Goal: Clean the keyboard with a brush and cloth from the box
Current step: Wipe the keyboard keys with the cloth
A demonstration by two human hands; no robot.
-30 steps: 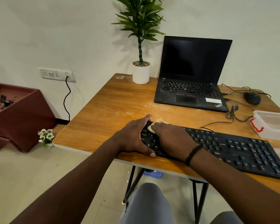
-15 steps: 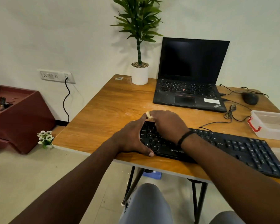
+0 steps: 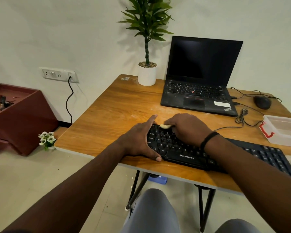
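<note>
Box (image 3: pixel 283 131) sits on table (image 3: pixel 107 115), contents unclear, beside keyboard (image 3: pixel 183 153).

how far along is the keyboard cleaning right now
Done: the cloth is out of the box. In hand: right hand presses it on the keyboard's top-left corner while left hand steadies that end. Left: the rest of the keys; no brush in view.

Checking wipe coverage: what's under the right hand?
A pale cloth peeks out at the right hand's fingertips, on the keyboard's top-left keys. The rest of the cloth and the keys beneath are covered by the hand.
</note>
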